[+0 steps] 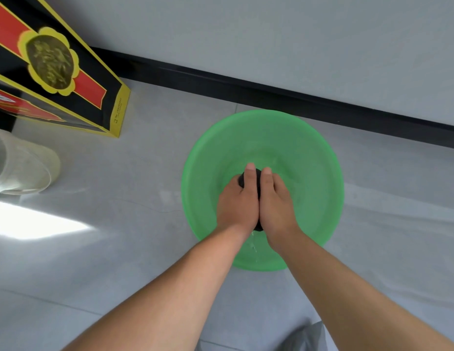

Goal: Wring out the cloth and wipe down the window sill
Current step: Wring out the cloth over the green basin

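Note:
A green plastic basin [264,127] stands on the grey floor below me. Both hands are pressed together over its middle. My left hand [237,202] and my right hand [275,201] are shut side by side on a dark cloth [242,181], which is bunched up between them. Only small dark parts of the cloth show, at the fingertips and below the wrists. Drops of water fall from the cloth's lower end into the basin. The window sill is not in view.
A black, red and yellow box [56,72] stands at the left by the wall. A clear plastic container [20,168] lies at the far left edge. A black baseboard [322,107] runs along the grey wall behind the basin. Sunlight hits the floor at left.

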`<move>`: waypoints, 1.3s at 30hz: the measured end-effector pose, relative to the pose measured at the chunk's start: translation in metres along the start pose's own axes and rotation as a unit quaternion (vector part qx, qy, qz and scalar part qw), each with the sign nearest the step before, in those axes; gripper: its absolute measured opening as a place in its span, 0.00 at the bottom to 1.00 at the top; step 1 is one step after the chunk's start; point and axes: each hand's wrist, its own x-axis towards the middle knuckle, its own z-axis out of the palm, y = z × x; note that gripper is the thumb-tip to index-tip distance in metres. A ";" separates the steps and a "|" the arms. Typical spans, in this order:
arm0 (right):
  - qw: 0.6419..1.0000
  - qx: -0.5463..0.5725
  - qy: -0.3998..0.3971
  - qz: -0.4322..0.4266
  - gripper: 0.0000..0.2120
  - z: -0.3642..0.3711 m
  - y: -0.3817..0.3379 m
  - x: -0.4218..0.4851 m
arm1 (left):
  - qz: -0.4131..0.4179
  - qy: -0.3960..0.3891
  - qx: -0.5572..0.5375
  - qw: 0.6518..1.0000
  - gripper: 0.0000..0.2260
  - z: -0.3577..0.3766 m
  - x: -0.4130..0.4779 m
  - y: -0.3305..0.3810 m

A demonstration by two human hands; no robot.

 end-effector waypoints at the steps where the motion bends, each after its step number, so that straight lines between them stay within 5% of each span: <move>1: 1.000 0.004 0.000 0.009 0.19 0.001 0.001 0.002 | 0.004 0.000 0.007 1.000 0.26 0.001 0.000 0.000; 19: 0.995 0.080 -0.007 0.066 0.11 0.011 0.003 0.032 | -0.037 0.024 -0.022 0.999 0.19 0.002 0.021 0.012; 26: 0.973 0.147 -0.128 0.127 0.17 -0.010 -0.005 0.012 | 0.020 -0.029 -0.076 0.996 0.17 -0.003 0.010 0.015; 29: 0.979 0.149 -0.091 0.102 0.13 -0.011 -0.013 0.014 | 0.032 -0.063 -0.064 0.995 0.21 -0.008 0.009 0.013; 33: 0.987 0.130 -0.051 0.081 0.09 -0.010 -0.010 0.020 | -0.056 -0.114 -0.080 0.989 0.21 -0.019 0.007 0.020; 39: 0.986 0.143 -0.034 0.079 0.23 0.006 -0.021 0.015 | -0.002 -0.025 -0.011 1.000 0.23 -0.009 0.005 0.026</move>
